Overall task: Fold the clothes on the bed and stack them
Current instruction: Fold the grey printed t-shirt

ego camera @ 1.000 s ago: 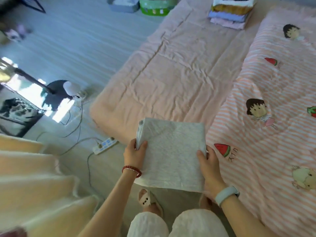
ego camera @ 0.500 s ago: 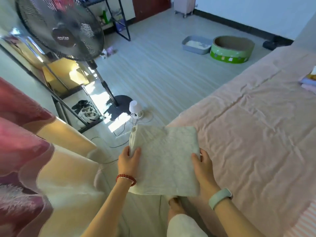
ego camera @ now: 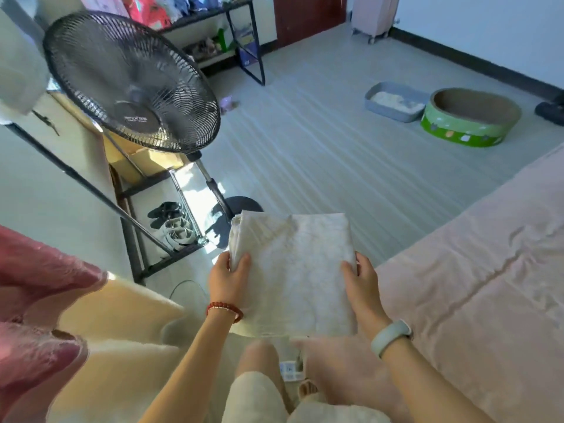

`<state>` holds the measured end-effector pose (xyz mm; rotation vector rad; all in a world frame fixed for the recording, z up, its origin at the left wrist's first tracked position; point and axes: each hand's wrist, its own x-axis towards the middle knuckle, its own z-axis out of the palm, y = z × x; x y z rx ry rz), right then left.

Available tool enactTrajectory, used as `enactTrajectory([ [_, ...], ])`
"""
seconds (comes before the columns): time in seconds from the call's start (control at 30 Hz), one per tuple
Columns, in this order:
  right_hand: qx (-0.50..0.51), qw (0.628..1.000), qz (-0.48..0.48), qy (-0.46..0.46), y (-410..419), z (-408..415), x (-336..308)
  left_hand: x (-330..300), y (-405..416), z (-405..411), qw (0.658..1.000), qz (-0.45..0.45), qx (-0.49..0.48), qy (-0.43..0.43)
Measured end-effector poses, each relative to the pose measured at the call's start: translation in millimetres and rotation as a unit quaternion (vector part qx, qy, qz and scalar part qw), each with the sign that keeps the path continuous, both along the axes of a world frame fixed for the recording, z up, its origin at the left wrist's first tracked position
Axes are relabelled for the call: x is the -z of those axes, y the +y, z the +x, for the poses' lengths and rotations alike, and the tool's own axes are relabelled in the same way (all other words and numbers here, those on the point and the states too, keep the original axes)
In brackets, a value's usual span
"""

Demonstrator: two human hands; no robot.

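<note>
Between my two hands hangs the folded pale garment [ego camera: 293, 270], held above the floor beside the bed [ego camera: 476, 285]; my left hand [ego camera: 227, 280] and right hand [ego camera: 363, 285] each pinch one side edge, thumbs on top.

Pretty bright daylight, with a sunny glare patch on the floor [ego camera: 195, 193] by the fan [ego camera: 131, 83] base, soft shadows, fisheye bending at edges, and slightly soft, smeary detail overall.
</note>
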<state>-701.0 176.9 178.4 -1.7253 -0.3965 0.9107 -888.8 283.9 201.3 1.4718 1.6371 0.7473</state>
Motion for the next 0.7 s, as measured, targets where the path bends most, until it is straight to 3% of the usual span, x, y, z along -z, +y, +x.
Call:
enactTrajectory([
  [0.3, 0.107, 0.994, -0.01, 0.008, 94.1, 60.1, 9.8, 11.3, 131.6, 87.2, 0.993, -0.006, 0.116, 0.017],
  [0.53, 0.256, 0.967, 0.004, 0.005, 187.2, 134.8, -2.1, 6.8, 266.5, 215.4, 0.962, -0.005, 0.274, -0.003],
  [0.7, 0.322, 0.947, 0.013, -0.008, 231.4, 174.6, -18.0, -9.2, 324.4, 279.4, 0.944, 0.002, 0.33, -0.021],
])
